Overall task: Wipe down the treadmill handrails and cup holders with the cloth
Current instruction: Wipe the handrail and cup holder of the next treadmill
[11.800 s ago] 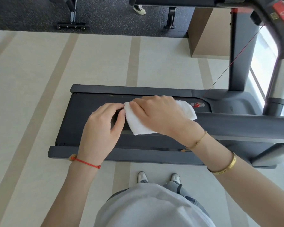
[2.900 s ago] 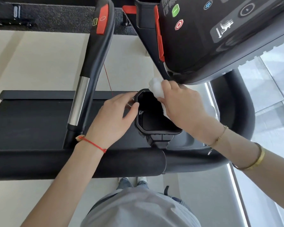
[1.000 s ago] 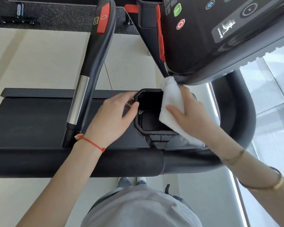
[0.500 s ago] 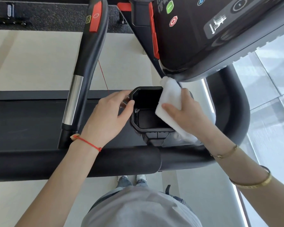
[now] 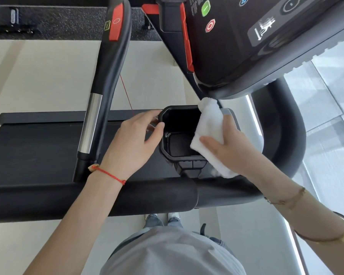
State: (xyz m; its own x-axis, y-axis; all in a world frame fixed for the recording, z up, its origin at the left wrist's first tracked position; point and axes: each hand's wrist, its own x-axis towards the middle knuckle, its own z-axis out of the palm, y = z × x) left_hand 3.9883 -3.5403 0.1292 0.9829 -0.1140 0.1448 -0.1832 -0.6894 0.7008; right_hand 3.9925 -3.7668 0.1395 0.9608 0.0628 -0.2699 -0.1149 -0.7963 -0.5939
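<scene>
A black cup holder sits under the treadmill console, its dark inside open to view. My right hand holds a folded white cloth against the holder's right rim, thumb lying across the cloth. My left hand grips the holder's left rim, thumb on its edge. The near padded handrail runs across below both hands. The far handrail, with a chrome section and a red patch, slants up on the left.
The console with green and red buttons overhangs the cup holder at the upper right. The black running belt lies below on the left. A curved black bar arcs round on the right. Pale floor beyond.
The cloth and my right hand have shifted slightly along the right rim of the cup holder; earlier the hand was reaching into it. My left hand has stayed on the left rim.
</scene>
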